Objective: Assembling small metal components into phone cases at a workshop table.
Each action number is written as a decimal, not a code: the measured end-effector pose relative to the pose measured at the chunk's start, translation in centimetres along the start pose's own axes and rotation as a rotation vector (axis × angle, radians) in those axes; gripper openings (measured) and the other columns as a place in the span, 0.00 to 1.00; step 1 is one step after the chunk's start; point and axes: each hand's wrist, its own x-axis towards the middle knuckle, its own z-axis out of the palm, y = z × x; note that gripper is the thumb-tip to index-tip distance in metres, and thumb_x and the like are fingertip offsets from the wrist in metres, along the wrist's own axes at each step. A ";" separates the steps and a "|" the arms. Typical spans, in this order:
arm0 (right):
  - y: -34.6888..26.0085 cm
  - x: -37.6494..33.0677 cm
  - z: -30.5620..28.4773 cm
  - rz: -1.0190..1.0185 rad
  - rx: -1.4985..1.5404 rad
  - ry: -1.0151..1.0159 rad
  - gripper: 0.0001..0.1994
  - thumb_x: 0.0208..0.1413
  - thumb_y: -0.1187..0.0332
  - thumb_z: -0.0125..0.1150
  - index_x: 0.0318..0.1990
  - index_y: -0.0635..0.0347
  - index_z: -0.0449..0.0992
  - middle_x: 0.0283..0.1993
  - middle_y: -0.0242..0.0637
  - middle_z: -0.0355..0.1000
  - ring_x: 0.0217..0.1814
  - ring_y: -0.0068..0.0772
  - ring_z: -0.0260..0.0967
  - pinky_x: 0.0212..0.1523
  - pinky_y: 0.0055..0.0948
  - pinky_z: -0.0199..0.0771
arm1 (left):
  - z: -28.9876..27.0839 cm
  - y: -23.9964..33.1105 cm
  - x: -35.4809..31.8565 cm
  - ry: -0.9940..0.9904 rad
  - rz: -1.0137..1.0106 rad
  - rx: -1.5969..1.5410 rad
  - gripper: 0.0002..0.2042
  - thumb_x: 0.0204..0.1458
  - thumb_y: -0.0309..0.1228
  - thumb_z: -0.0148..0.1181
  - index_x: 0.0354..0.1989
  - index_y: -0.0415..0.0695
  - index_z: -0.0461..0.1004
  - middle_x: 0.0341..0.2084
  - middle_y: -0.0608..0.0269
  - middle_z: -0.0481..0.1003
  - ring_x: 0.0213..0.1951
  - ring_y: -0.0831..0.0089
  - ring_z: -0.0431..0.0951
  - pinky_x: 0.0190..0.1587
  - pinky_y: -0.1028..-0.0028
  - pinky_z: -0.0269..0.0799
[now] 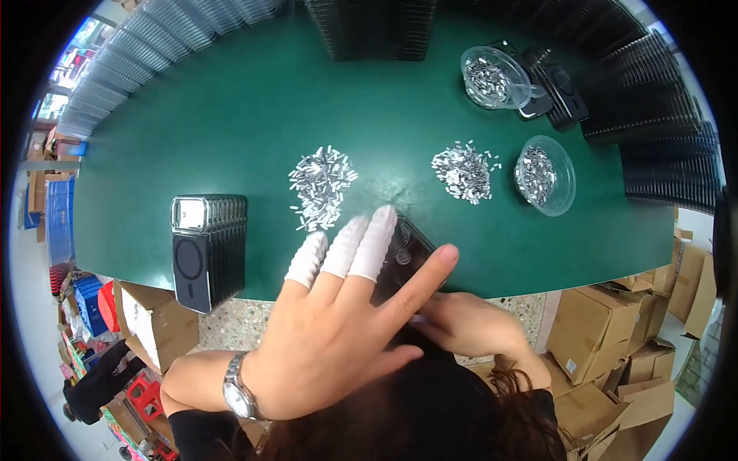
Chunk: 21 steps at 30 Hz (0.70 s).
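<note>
My left hand [323, 338] reaches over the table's front edge, its fingers spread and holding nothing I can see. White finger cots [338, 250] cover three of its fingertips; the index finger and thumb are bare. Partly under it is a dark phone case [411, 250] with round camera openings, tilted at the table edge. My right hand [480, 326] grips the lower right of this case, its fingertips mostly hidden. Beyond my left fingers lies a loose pile of small silvery-white pieces [323, 184]. Another such pile [465, 173] lies farther right.
A stack of phone cases [209, 250] stands at the left edge of the green table [254, 115]. Two clear plastic bowls [565, 180] of small pieces sit right, with more cases [565, 88] behind. Clear trays [146, 58] and black trays [646, 92] line the back; cardboard boxes [596, 323] stand below.
</note>
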 end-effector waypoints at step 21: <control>7.1 2.9 -8.2 0.343 0.047 1.204 0.17 0.73 0.65 0.55 0.57 0.71 0.79 0.30 0.48 0.77 0.33 0.42 0.77 0.41 0.40 0.76 | 3.0 -9.2 -5.5 0.776 -0.576 -1.871 0.37 0.68 0.44 0.49 0.81 0.38 0.47 0.70 0.26 0.62 0.58 0.41 0.81 0.49 0.46 0.88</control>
